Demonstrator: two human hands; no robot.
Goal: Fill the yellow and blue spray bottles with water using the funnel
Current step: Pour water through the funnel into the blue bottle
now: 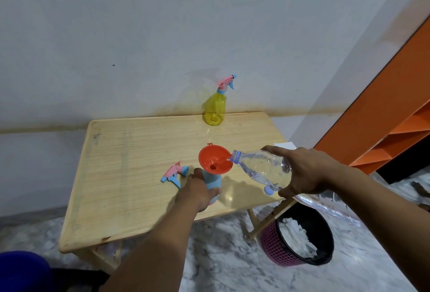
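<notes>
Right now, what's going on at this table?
A person is pouring water from a clear plastic bottle, held tilted in the right hand, into an orange funnel seated in the blue spray bottle. The left hand grips that bottle. Its spray head lies on the wooden table beside it. The yellow spray bottle stands capped at the far edge.
</notes>
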